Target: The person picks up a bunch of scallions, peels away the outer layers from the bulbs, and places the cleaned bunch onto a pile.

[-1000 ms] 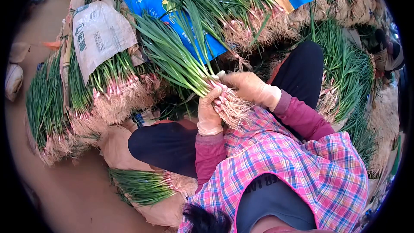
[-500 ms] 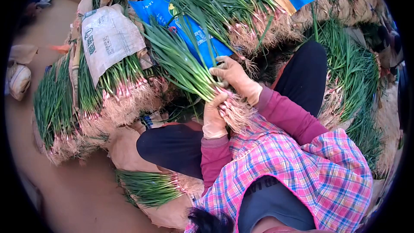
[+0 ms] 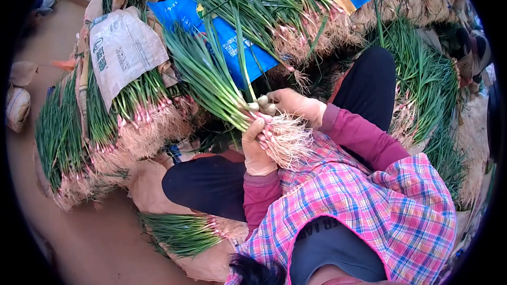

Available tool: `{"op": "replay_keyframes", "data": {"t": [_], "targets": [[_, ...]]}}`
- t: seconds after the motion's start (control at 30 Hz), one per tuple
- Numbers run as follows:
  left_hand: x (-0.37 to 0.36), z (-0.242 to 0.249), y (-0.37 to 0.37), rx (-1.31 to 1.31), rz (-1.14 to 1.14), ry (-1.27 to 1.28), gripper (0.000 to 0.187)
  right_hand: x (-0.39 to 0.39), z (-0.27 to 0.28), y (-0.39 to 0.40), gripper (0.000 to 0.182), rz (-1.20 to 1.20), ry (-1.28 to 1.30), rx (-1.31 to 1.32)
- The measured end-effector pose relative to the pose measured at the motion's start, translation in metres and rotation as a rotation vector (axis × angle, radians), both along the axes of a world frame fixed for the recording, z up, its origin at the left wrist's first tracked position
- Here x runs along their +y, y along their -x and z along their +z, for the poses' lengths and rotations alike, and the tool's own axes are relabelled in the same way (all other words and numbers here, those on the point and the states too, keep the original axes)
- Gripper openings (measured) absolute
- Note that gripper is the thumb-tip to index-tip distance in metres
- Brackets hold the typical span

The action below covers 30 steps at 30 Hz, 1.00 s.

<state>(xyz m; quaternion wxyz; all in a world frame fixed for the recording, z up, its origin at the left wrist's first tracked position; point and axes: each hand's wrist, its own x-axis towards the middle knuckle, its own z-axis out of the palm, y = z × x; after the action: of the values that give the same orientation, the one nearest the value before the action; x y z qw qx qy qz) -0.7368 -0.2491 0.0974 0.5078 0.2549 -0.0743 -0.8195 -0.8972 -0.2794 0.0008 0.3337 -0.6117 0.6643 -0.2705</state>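
Observation:
A bunch of spring onions [image 3: 222,95] with green leaves, pinkish bulbs and long pale roots slants across in front of my lap. Around its lower stems, just above the bulbs, my left hand [image 3: 257,150] is closed, thumb on top. My right hand [image 3: 296,105], also in a pale thin glove, pinches at the bunch's far side by the bulbs. A separate stalk rises steeply from those fingertips, apart from the other leaves. The roots [image 3: 289,140] fan out toward my plaid apron [image 3: 343,195].
A heap of spring onions [image 3: 264,0] lies ahead on a blue sack [image 3: 232,47]. More bundles stand at left under a white sack [image 3: 127,47], and others [image 3: 422,84] lie at right. A small bunch [image 3: 182,232] rests on brown sacking [image 3: 198,266] beside my knee.
My right hand has moved down toward the bulbs, bringing the separate stalk against the bunch. The left hand keeps its hold, and the roots now spread wider. The view has shifted slightly.

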Motion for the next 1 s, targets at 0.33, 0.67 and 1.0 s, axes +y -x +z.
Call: {"op": "replay_keyframes", "data": {"t": [0.33, 0.67, 1.0], "targets": [[-0.007, -0.021, -0.005, 0.028, 0.038, 0.061, 0.04, 0.017, 0.061, 0.043, 0.022, -0.116, -0.23, -1.141], [-0.002, -0.049, 0.01, -0.333, -0.243, 0.02, 0.041, -0.036, 0.016, 0.006, 0.021, -0.375, -0.141, -1.014], [-0.001, -0.05, 0.001, -0.006, -0.156, 0.085, 0.034, -0.023, -0.026, 0.026, 0.013, -0.635, -0.01, -1.632]]}}
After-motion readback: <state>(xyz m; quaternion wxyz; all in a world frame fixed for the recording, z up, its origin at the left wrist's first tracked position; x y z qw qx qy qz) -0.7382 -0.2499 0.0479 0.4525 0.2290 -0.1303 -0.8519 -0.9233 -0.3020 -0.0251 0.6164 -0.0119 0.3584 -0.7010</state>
